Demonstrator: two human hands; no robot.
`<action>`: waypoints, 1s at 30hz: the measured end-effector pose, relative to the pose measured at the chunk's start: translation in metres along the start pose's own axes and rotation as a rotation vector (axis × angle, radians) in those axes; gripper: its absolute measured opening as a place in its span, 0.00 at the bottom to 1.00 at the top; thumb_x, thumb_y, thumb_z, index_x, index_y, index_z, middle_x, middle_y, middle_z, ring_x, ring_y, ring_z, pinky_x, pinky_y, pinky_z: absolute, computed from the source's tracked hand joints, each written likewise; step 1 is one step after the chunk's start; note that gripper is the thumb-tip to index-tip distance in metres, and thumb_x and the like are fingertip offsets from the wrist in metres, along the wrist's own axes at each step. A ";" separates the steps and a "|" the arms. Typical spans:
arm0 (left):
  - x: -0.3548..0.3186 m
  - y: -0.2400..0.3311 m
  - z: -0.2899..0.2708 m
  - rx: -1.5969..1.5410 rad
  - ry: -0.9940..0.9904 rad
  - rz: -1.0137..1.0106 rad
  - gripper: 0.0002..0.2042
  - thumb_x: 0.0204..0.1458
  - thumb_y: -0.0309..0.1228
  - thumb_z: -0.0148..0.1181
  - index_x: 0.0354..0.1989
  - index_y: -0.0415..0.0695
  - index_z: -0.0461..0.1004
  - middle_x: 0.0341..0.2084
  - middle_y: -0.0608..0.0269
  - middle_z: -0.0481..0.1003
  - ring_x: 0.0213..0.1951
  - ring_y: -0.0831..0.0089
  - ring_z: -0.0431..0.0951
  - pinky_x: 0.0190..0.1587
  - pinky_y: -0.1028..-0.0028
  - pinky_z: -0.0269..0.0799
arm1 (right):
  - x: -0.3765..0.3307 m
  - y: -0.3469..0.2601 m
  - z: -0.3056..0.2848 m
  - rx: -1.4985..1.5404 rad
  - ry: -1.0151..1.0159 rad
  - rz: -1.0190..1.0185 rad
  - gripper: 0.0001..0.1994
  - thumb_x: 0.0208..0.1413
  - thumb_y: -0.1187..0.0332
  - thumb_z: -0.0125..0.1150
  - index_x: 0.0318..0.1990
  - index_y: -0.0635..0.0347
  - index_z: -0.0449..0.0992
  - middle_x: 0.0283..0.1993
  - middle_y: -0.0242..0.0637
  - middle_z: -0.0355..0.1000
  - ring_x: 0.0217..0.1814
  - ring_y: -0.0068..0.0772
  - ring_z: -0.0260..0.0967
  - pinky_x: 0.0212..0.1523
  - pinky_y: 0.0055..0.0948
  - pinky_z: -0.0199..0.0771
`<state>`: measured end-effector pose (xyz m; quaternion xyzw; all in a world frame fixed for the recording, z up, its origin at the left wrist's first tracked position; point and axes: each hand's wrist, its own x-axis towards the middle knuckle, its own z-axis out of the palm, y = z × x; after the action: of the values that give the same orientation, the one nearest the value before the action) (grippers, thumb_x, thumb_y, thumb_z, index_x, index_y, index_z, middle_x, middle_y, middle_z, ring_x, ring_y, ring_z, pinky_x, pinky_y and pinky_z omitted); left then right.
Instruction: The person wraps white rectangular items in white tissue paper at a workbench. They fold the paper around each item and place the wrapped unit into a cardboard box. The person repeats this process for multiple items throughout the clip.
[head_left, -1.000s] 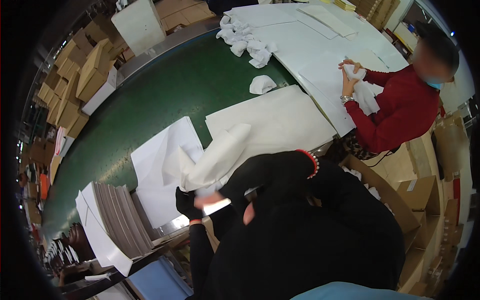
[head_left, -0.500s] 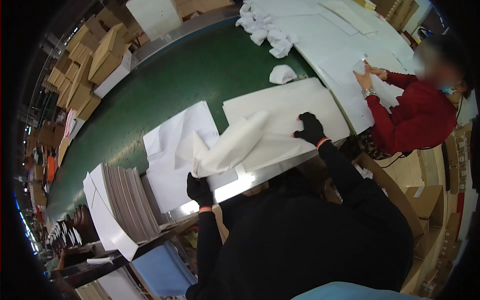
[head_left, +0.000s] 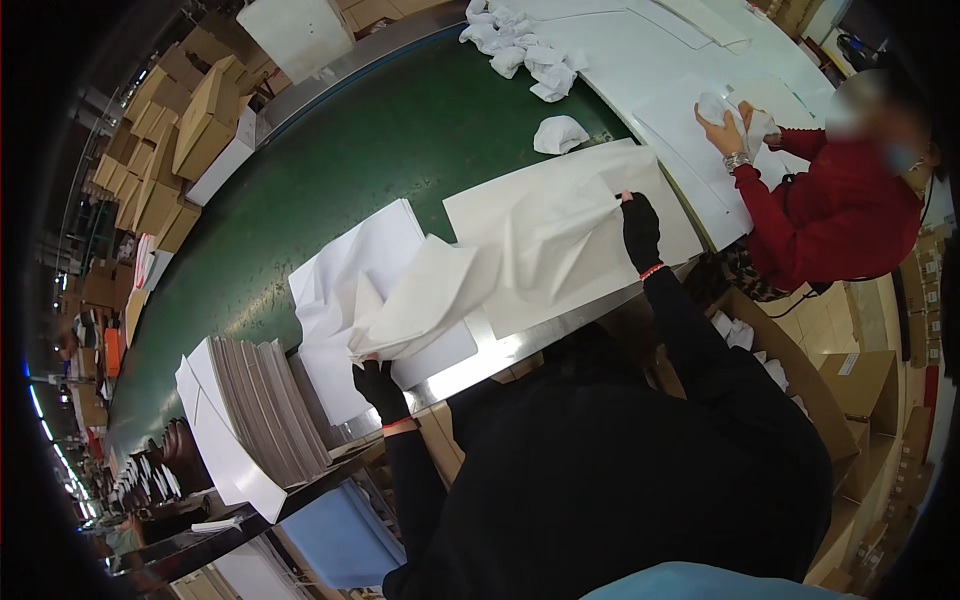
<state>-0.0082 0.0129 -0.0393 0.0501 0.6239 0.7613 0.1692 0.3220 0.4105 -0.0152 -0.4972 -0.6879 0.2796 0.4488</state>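
A thin off-white sheet of paper (head_left: 540,245), creased and lifted in folds, stretches between my two hands. My left hand (head_left: 382,392), in a black glove with bare fingertips, pinches its near left corner. At its right end my gloved right hand (head_left: 642,232) has its fingers closed on the edge. Beneath the right part of the sheet lies a stack of cream paper (head_left: 668,205). A pile of white sheets (head_left: 340,270), wrinkled on top, lies under the left part; the lifted sheet hides some of both.
Upright grey boards (head_left: 270,400) stand left of my left hand. Crumpled white paper (head_left: 560,135) lies on the green belt (head_left: 300,190). On the right, a co-worker in a red sleeve (head_left: 785,230) handles paper at a white table (head_left: 640,75). Cardboard boxes (head_left: 205,125) line the far left.
My right hand has moved up and closed on the sheet, which is now spread wider to the right. My left hand has shifted slightly left. The co-worker's paper is more bunched.
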 end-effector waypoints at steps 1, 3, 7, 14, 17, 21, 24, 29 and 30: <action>-0.002 0.003 -0.005 -0.009 -0.014 -0.035 0.20 0.58 0.36 0.55 0.55 0.40 0.67 0.49 0.57 0.72 0.50 0.65 0.74 0.51 0.63 0.73 | -0.001 -0.028 0.000 0.105 0.009 0.027 0.14 0.59 0.59 0.60 0.38 0.62 0.74 0.31 0.36 0.72 0.34 0.34 0.70 0.38 0.30 0.69; -0.006 0.011 -0.003 0.191 -0.107 0.096 0.20 0.59 0.35 0.55 0.57 0.40 0.65 0.50 0.56 0.71 0.52 0.65 0.73 0.52 0.63 0.72 | -0.002 -0.064 -0.003 0.147 -0.084 0.040 0.14 0.56 0.60 0.63 0.39 0.62 0.73 0.31 0.36 0.72 0.34 0.32 0.70 0.38 0.30 0.69; -0.023 0.038 0.040 0.349 -0.293 0.302 0.20 0.62 0.34 0.50 0.60 0.40 0.61 0.52 0.55 0.70 0.53 0.64 0.73 0.54 0.66 0.70 | -0.013 -0.085 0.017 0.196 -0.165 -0.138 0.15 0.51 0.64 0.67 0.42 0.62 0.73 0.35 0.36 0.74 0.36 0.31 0.71 0.39 0.30 0.70; -0.106 0.112 0.149 0.231 -0.477 0.260 0.27 0.63 0.34 0.48 0.68 0.45 0.49 0.61 0.57 0.59 0.60 0.69 0.63 0.62 0.68 0.60 | -0.106 -0.179 0.071 0.497 -0.786 -0.101 0.30 0.53 0.55 0.67 0.57 0.65 0.66 0.51 0.45 0.70 0.54 0.37 0.69 0.55 0.34 0.67; -0.106 0.106 0.151 0.035 -0.362 0.005 0.25 0.65 0.37 0.46 0.68 0.44 0.50 0.53 0.60 0.64 0.47 0.72 0.68 0.50 0.72 0.68 | -0.120 -0.227 0.065 0.665 -1.057 -0.010 0.38 0.50 0.51 0.69 0.62 0.64 0.60 0.55 0.49 0.68 0.58 0.42 0.66 0.58 0.36 0.65; -0.085 0.067 0.073 -0.190 -0.666 0.058 0.25 0.62 0.33 0.49 0.66 0.42 0.53 0.55 0.58 0.65 0.53 0.67 0.68 0.56 0.70 0.67 | -0.124 -0.245 0.040 0.464 -0.971 -0.570 0.55 0.38 0.48 0.75 0.69 0.62 0.47 0.58 0.52 0.66 0.59 0.51 0.66 0.59 0.40 0.66; -0.082 0.069 0.059 -0.073 -0.502 0.123 0.26 0.61 0.31 0.50 0.67 0.42 0.52 0.57 0.57 0.64 0.56 0.65 0.67 0.58 0.66 0.65 | -0.135 -0.241 0.049 0.621 -1.027 -0.609 0.48 0.42 0.61 0.72 0.70 0.58 0.49 0.59 0.50 0.66 0.59 0.46 0.67 0.57 0.37 0.68; -0.086 0.113 0.100 -0.017 -0.437 0.346 0.42 0.44 0.33 0.68 0.67 0.41 0.50 0.56 0.57 0.61 0.57 0.68 0.65 0.58 0.66 0.63 | -0.115 -0.241 0.062 0.736 -1.337 -0.298 0.36 0.50 0.71 0.64 0.68 0.53 0.57 0.56 0.46 0.69 0.54 0.42 0.71 0.55 0.35 0.70; -0.095 0.143 0.114 0.113 -0.465 0.438 0.43 0.40 0.30 0.71 0.65 0.41 0.53 0.55 0.57 0.63 0.56 0.68 0.66 0.58 0.66 0.64 | -0.115 -0.243 0.066 0.742 -1.364 -0.319 0.35 0.50 0.71 0.63 0.68 0.53 0.57 0.56 0.46 0.69 0.54 0.42 0.71 0.54 0.35 0.70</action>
<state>0.0856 0.0657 0.1364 0.3648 0.5842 0.7121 0.1363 0.1693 0.2220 0.1189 0.0706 -0.7359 0.6660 0.0993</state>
